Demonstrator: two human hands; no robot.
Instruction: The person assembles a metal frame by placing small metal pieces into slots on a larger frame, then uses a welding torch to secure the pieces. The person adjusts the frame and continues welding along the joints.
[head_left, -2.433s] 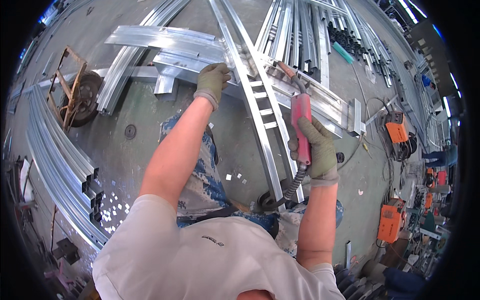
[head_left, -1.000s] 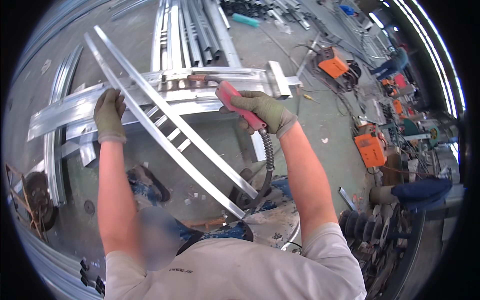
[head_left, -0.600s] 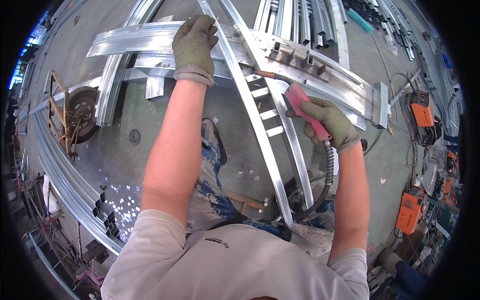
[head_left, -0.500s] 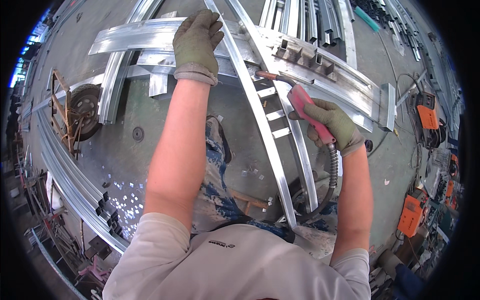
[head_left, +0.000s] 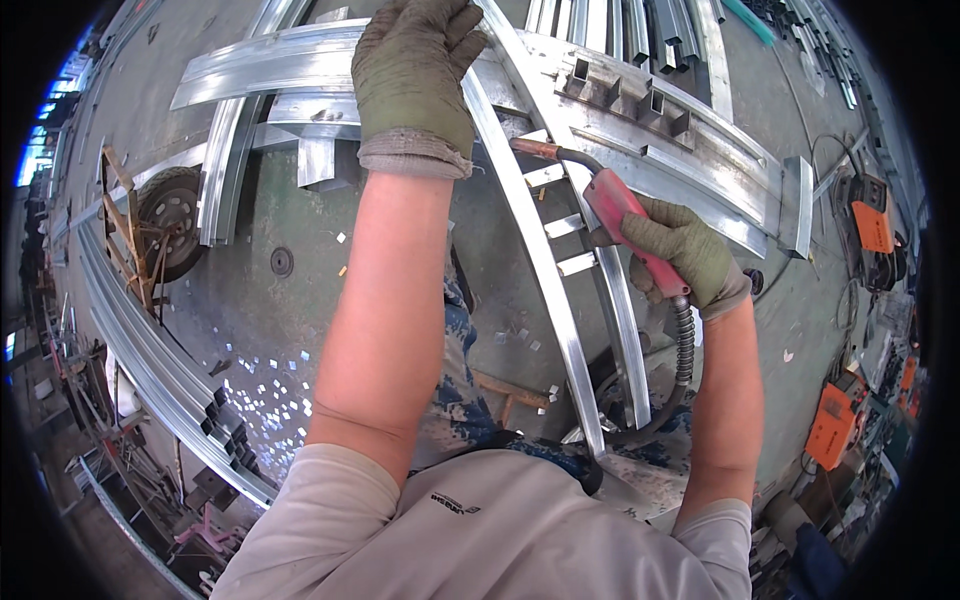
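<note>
My right hand (head_left: 683, 252), in a green work glove, is closed around the red handle of a welding torch (head_left: 628, 222). The torch's copper nozzle (head_left: 535, 148) points left, above the narrow metal ladder-like frame (head_left: 545, 285) of two silver rails joined by short cross pieces. A black hose with a spring guard (head_left: 685, 345) hangs from the handle's lower end. My left hand (head_left: 415, 85), gloved too, is raised by the frame's far left rail. Its fingers are loosely bent and apart, with nothing visible in them; the upper ones are cut off by the picture's edge.
A wide metal beam (head_left: 270, 65) lies crosswise beyond, with short square tube pieces (head_left: 615, 95) on it. Long profiles (head_left: 165, 375) are stacked at left, near a wheel (head_left: 172, 222). Small metal scraps (head_left: 265, 400) litter the floor. Orange machines (head_left: 830, 425) stand at right.
My left hand has come up and to the right, looking larger. My right hand and the torch have shifted slightly right and down in the picture as the whole view moved a little.
</note>
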